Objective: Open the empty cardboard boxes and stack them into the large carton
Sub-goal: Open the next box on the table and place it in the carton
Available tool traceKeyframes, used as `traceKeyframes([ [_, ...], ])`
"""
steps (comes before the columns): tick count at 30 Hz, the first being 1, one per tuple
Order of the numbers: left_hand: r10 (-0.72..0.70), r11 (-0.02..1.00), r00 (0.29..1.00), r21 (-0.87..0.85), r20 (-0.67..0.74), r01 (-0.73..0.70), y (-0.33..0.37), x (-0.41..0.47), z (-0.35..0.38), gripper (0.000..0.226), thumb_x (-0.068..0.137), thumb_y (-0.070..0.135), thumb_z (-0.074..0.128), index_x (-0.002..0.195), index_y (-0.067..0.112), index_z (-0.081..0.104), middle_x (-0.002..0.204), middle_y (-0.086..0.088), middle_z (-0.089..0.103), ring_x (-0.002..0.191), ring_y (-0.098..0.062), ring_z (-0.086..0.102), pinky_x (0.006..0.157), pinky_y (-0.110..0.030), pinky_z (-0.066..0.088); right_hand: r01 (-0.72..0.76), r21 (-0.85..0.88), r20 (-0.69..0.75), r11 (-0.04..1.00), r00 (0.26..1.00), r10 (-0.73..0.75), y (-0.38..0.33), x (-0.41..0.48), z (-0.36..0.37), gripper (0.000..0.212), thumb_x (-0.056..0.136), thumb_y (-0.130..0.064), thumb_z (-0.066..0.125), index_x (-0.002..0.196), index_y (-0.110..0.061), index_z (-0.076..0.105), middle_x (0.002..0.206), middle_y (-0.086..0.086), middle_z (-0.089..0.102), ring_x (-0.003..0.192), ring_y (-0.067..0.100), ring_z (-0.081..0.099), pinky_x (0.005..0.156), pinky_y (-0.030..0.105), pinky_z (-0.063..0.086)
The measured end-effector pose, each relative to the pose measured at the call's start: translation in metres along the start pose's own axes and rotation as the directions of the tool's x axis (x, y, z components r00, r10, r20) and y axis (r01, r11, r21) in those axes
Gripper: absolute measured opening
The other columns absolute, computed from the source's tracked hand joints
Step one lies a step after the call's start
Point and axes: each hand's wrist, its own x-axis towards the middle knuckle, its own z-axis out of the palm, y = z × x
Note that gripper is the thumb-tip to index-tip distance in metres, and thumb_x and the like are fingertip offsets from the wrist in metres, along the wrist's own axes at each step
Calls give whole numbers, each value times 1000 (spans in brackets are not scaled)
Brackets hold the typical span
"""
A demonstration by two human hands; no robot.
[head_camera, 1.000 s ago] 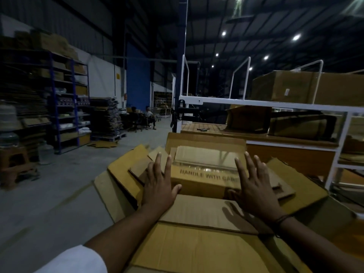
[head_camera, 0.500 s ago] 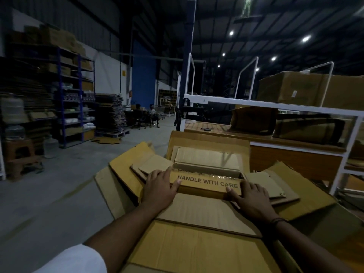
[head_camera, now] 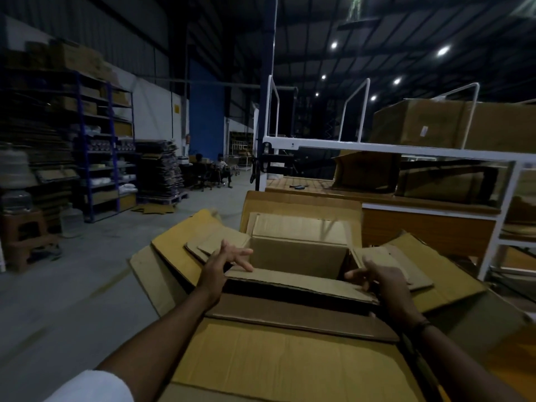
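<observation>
1. A small cardboard box [head_camera: 298,256] stood open-topped in the middle of the view, set down inside the large carton [head_camera: 278,367], whose broad flaps spread outward around it.
2. The box's far flap [head_camera: 304,230] stood tilted up and back, its left flap [head_camera: 220,242] and right flap [head_camera: 377,256] lay folded outward, and its near flap [head_camera: 295,282] slanted toward the person.
3. The left hand [head_camera: 220,268] rested at the near-left corner of the box, fingers loosely spread and uncurled, their tips lying on the left end of the near flap without clasping it.
4. The right hand [head_camera: 385,282] sat at the near-right corner, fingers curled over the right end of the near flap; the light was dim, so a firm grip on the edge seemed likely but could not be confirmed.
5. The inside of the box looked empty, though its lower part lay in shadow.
6. The near flap of the large carton [head_camera: 261,372] lay flat toward the person under both forearms.
7. Behind the carton stood a white metal rack [head_camera: 391,147] carrying more brown boxes [head_camera: 452,126] on its upper level.
8. To the left, blue shelving [head_camera: 110,146] held stock along the wall, with a stack of flattened cardboard [head_camera: 159,169] on the floor beside it.
</observation>
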Motion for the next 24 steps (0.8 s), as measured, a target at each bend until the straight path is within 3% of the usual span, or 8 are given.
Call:
traceKeyframes([
  [2,6,999,998,40,67,-8,-1,2,-4,62,113,31,29,94,-1,79,88,-13,78,116,-15,66,118,-39,34,23,-190,99,982,995,-5,2,-1,2,44,101,-37,58,83,-4,81,82,-5,79,81,17,73,76,32,55],
  [4,24,980,990,193,139,-51,-7,6,-7,52,105,41,31,103,19,79,90,-2,79,121,-19,63,123,-38,25,38,-328,173,944,985,20,6,-4,9,39,97,-40,65,81,-7,77,70,-6,73,71,14,67,73,30,53],
  [6,51,851,974,500,222,-159,-15,7,-7,45,95,59,30,111,44,70,110,28,72,142,-23,44,124,-38,5,159,-533,197,831,978,-60,11,-7,18,37,98,-43,65,76,-14,65,65,-3,63,64,9,59,82,33,46],
  [7,26,764,975,624,222,-163,-18,7,-5,50,89,69,31,112,48,69,127,30,65,149,-22,32,123,-37,-1,225,-639,217,736,970,-109,11,-8,21,33,100,-44,60,79,-20,59,67,-5,60,66,7,56,85,32,40],
  [11,-65,380,959,896,274,-230,-9,-4,16,85,89,84,9,149,37,46,162,2,38,157,-24,8,124,-47,-11,342,-763,332,549,935,-123,5,-12,33,19,106,-51,38,102,-33,42,82,-10,59,76,5,54,87,30,37],
  [13,-127,296,950,925,285,-237,0,-6,29,79,96,76,6,153,34,41,164,-2,35,157,-30,7,124,-54,-10,394,-812,403,432,912,-75,8,-13,44,34,104,-60,24,116,-35,43,99,-10,62,90,9,57,98,37,41],
  [16,-207,238,936,942,286,-235,8,-7,54,65,106,60,13,154,26,40,163,-10,36,156,-34,14,125,-57,0,468,-824,488,319,872,-19,9,-12,65,56,102,-65,12,133,-32,45,124,-1,57,110,20,54,100,43,40],
  [24,-152,307,928,908,341,-283,4,-5,78,51,111,43,16,146,23,46,150,-8,50,140,-28,41,124,-49,15,537,-758,575,369,818,-11,-3,-11,99,60,104,-61,9,144,-29,40,139,8,55,122,28,53,104,48,38],
])
